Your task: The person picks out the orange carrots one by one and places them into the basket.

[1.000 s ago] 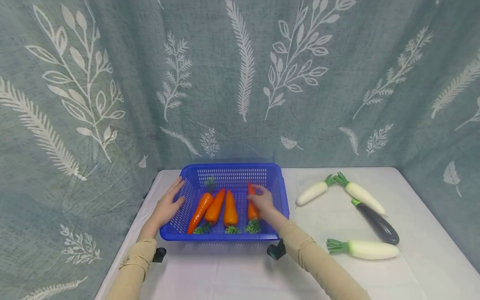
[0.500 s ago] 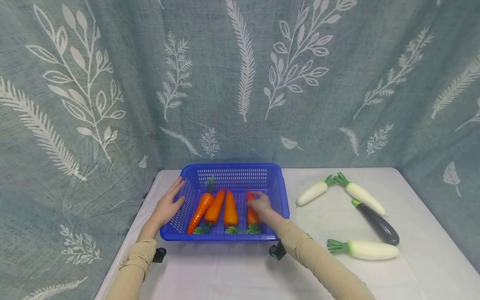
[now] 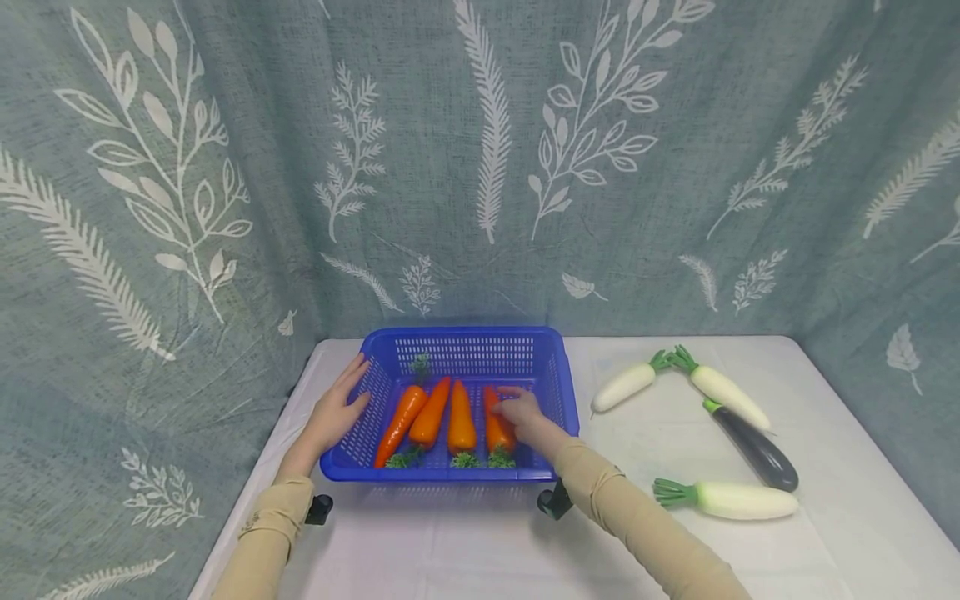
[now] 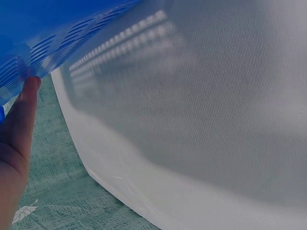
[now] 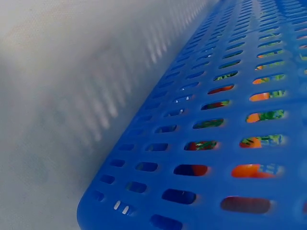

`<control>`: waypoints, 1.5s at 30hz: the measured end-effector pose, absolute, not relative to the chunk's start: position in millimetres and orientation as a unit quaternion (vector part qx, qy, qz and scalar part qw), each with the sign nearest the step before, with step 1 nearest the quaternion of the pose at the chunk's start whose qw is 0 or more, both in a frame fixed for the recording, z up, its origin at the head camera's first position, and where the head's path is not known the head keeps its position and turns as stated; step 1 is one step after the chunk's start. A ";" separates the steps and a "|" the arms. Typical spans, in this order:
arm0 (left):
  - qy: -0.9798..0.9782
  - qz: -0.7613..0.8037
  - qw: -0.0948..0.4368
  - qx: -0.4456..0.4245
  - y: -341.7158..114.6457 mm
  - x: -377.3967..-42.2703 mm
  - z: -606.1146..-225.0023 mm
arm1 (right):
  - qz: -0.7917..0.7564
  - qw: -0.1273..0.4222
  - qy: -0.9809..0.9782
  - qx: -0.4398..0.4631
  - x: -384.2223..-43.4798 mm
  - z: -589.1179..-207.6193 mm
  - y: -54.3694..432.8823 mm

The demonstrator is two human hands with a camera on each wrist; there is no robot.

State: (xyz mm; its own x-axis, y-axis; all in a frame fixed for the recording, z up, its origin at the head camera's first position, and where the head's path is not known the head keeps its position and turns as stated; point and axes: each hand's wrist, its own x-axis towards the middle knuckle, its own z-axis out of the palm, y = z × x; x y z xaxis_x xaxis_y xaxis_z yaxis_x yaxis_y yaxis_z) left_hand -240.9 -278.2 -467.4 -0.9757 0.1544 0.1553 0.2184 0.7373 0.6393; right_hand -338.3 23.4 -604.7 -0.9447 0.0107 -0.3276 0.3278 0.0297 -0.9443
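Note:
A blue plastic basket [image 3: 465,333] stands on the table with several orange carrots in it. Three of them, including a middle carrot [image 3: 461,421], lie side by side at the left and centre. Farther right lies another carrot [image 3: 495,425], its green top toward the basket's near side. My right hand [image 3: 528,417] reaches over the basket's right part, its fingertips touching this carrot's right side near the narrow end. My left hand [image 3: 333,417] rests at the basket's left wall; in the left wrist view its straight fingers [image 4: 26,112] lie against the outer, slotted wall.
To the right, on the white table [image 3: 622,450], lie a small white radish [image 3: 626,386], another white radish [image 3: 731,396], a dark eggplant [image 3: 757,446] and a larger white radish [image 3: 750,500]. A patterned curtain [image 3: 420,167] hangs behind the table.
The rightmost carrot has shifted left and slightly toward the near side of the basket. My right hand has come down a little with it. The left hand has stayed at the basket wall.

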 end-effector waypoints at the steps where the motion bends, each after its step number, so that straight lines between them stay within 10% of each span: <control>1: -0.931 -0.349 0.046 -0.100 -278.2 -241.0 -467.4 | -0.689 0.118 0.705 0.118 -340.3 -607.3 23.6; 9: -0.932 -0.345 0.049 -0.101 -279.6 -242.3 -470.3 | -0.679 0.128 0.714 0.115 -337.1 -609.4 22.2; 18: -0.932 -0.344 0.048 -0.102 -280.6 -243.8 -471.9 | -0.689 0.219 0.681 0.111 -433.9 -752.1 18.6; 26: -0.931 -0.347 0.047 -0.103 -280.4 -244.8 -472.2 | -0.675 0.207 0.700 0.106 -340.6 -612.0 16.7; 39: -0.932 -0.346 0.046 -0.100 -280.1 -244.8 -472.3 | -0.689 0.173 0.698 0.096 -366.6 -651.8 16.7; 45: -0.930 -0.349 0.049 -0.102 -278.3 -242.1 -470.7 | -0.683 0.146 0.707 0.110 -307.1 -555.8 16.1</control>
State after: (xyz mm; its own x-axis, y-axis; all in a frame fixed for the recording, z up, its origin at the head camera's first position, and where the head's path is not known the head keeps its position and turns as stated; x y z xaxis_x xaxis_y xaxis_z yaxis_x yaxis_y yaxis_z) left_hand -242.1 -278.3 -470.7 -0.9745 0.1554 0.1618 0.2235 0.7356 0.6395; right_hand -307.1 16.1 -555.8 -0.9329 -0.0438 -0.3576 0.3559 0.0426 -0.9336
